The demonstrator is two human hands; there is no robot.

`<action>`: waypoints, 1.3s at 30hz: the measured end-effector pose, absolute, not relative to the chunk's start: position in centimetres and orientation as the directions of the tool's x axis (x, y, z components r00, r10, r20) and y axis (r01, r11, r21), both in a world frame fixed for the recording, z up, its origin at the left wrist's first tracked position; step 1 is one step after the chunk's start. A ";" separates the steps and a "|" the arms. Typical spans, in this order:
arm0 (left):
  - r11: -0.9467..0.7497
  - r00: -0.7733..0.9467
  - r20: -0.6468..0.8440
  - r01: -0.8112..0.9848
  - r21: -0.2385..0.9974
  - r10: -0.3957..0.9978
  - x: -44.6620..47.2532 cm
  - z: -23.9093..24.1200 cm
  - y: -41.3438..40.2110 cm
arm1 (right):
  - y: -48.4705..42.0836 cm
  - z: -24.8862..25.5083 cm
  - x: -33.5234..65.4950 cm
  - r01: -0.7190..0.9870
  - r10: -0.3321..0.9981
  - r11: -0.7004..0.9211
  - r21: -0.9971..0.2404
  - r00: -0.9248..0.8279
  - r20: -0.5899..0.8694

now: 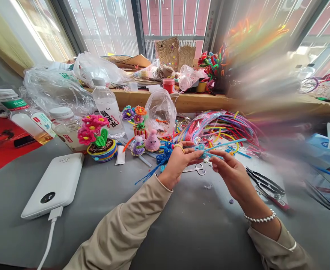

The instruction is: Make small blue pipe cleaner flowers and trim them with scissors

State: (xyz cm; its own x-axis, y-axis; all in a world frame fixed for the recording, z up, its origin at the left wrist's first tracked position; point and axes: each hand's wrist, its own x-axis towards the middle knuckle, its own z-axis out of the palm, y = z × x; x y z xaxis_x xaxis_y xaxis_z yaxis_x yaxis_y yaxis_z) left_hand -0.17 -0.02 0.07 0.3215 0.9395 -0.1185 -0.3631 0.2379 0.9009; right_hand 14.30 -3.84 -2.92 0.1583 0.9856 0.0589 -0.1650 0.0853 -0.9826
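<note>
Between my two hands is a light blue pipe cleaner flower [200,147], with long stems reaching out to the right. My left hand [183,157] pinches the flower part from the left. Fingers closed, my right hand [228,170] grips a lower light blue stem beside it. Just left of my left hand lie dark blue pipe cleaner flowers [165,153] with loose blue tails. Small scissors [200,169] rest on the table beneath my hands. Black-handled pliers [266,183] lie to the right of my right wrist.
A pot of pink pipe cleaner flowers [101,150] and a white power bank [53,185] stand left. Several bottles, including a water bottle [108,107], are behind. Bundled pipe cleaners [223,125] lie beyond my hands. A phone [329,189] and tissue pack [321,148] sit right. Much of the right is blurred.
</note>
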 end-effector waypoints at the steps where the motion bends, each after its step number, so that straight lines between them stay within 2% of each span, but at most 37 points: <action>1: 0.272 0.325 -0.149 -0.377 0.885 0.934 -0.1 0.1 -0.1 | -3.8 -2.9 14.5 -0.185 0.985 0.091 -0.978 0.159 0.061; 9: 0.422 0.412 -0.251 -0.402 0.813 0.876 0.2 -0.4 -0.5 | -3.4 -3.5 14.6 -0.293 0.979 0.174 -0.940 0.153 0.134; 14: 0.437 0.395 -0.267 -0.446 0.781 0.879 0.3 -0.6 -0.6 | -3.1 -3.7 14.2 -0.365 0.983 0.186 -0.912 0.073 0.171; 18: 0.426 0.398 -0.251 -0.450 0.785 0.882 0.4 -0.5 -0.7 | -2.6 -3.6 13.9 -0.329 0.969 0.237 -0.914 0.143 0.200; 21: 0.418 0.377 -0.253 -0.464 0.781 0.891 0.4 -0.4 -0.7 | -2.4 -3.5 13.7 -0.186 0.929 0.326 -0.927 0.243 0.278; 24: 0.421 0.369 -0.266 -0.447 0.789 0.891 0.5 -0.5 -0.6 | -2.8 -3.4 13.7 0.076 0.853 0.415 -0.907 0.315 0.417; 28: 0.419 0.368 -0.270 -0.425 0.803 0.890 0.5 -0.5 -0.6 | -3.4 -3.2 14.1 0.468 0.753 0.487 -0.738 0.202 0.626; 30: 0.409 0.354 -0.267 -0.429 0.805 0.896 0.5 -0.4 -0.7 | -3.6 -3.1 14.4 0.589 0.715 0.515 -0.623 0.105 0.691; 35: 0.383 0.318 -0.260 -0.428 0.819 0.912 0.5 -0.2 -0.7 | -3.7 -2.8 14.7 0.703 0.665 0.546 -0.456 -0.032 0.746; 39: 0.358 0.314 -0.239 -0.406 0.841 0.919 0.5 -0.3 -0.7 | -3.9 -2.7 14.7 0.759 0.631 0.518 -0.394 -0.028 0.776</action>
State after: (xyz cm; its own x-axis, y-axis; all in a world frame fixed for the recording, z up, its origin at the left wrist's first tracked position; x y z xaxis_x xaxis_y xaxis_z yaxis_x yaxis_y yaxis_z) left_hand 0.46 -0.70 -0.28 0.3141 0.9187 -0.2394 -0.4055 0.3578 0.8411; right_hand 14.66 -3.92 -2.75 -0.0277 0.6306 0.7756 0.7589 0.5183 -0.3942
